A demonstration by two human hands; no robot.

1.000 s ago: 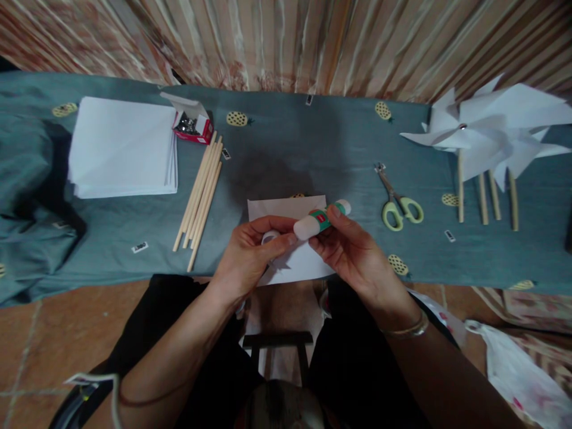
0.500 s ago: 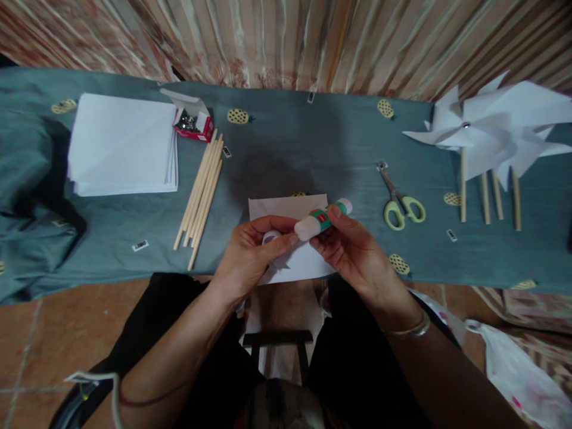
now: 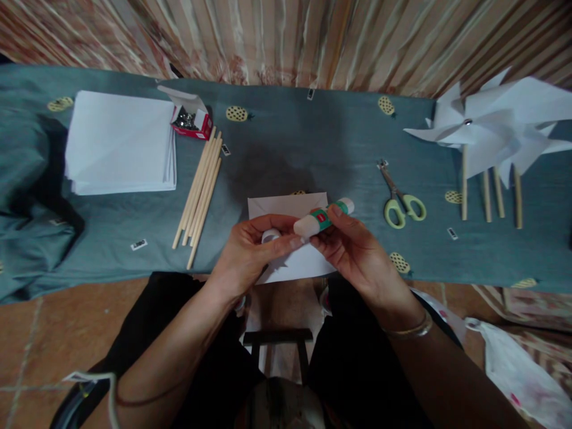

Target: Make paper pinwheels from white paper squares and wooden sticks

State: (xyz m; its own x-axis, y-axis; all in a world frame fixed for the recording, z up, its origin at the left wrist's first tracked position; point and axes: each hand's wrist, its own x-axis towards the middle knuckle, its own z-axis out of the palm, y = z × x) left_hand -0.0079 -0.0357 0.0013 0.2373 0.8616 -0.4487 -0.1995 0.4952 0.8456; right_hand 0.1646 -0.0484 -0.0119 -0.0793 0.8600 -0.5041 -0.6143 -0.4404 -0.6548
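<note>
My right hand (image 3: pixel 353 250) is closed round a glue stick (image 3: pixel 322 217) with a green label and white ends, held slanted over a white paper sheet (image 3: pixel 286 205) at the table's near edge. My left hand (image 3: pixel 250 253) is curled, with its thumb and fingertips touching the stick's lower white end. A small white round piece (image 3: pixel 270 235) sits inside its fingers; I cannot tell what it is. Both hands hover just above the paper.
The table is covered with a teal cloth (image 3: pixel 313 143). On it lie a stack of white paper (image 3: pixel 120 143), a red box of pins (image 3: pixel 192 122), wooden sticks (image 3: pixel 201 190), green scissors (image 3: pixel 400 199) and finished paper pinwheels (image 3: pixel 487 131). A plastic bag (image 3: pixel 513 369) lies on the floor at the right.
Both hands stay almost still with the glue stick between them. The view has drifted slightly, so the table's things sit a little higher.
</note>
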